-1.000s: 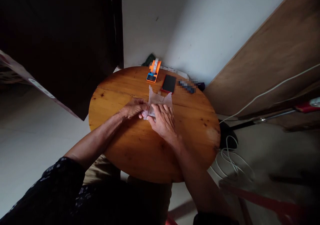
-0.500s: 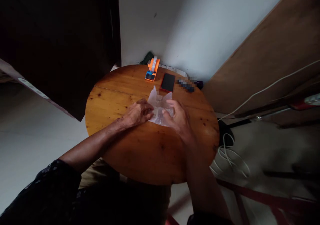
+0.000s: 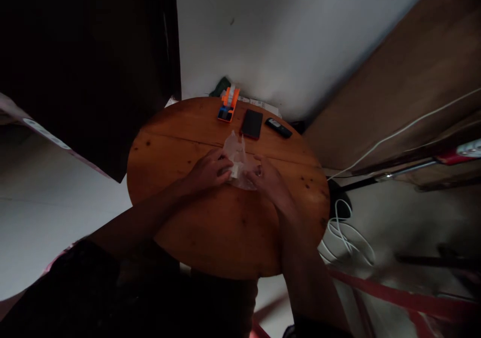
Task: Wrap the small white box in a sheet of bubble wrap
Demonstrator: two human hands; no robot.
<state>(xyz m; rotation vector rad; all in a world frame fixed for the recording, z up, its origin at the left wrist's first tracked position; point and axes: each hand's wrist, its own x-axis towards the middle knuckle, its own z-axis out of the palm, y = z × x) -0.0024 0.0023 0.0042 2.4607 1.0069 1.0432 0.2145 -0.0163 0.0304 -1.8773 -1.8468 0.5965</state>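
Note:
A crumpled clear plastic bag lies on the round wooden table, its top edge sticking up. My left hand grips the bag's left side with curled fingers. On the bag's right side, my right hand pinches the plastic. Something small and white shows inside the bag between my two hands. The picture is dim, so finer detail of the bag's contents is hard to tell.
At the table's far edge stand an orange tape dispenser, a dark phone and a small black remote. White cable coils on the floor at the right. A brown board leans against the wall.
The bag has been gathered in from a spread sheet into a narrower bunch between my hands. My right hand shifted right and then back against the bag. The picture has darkened.

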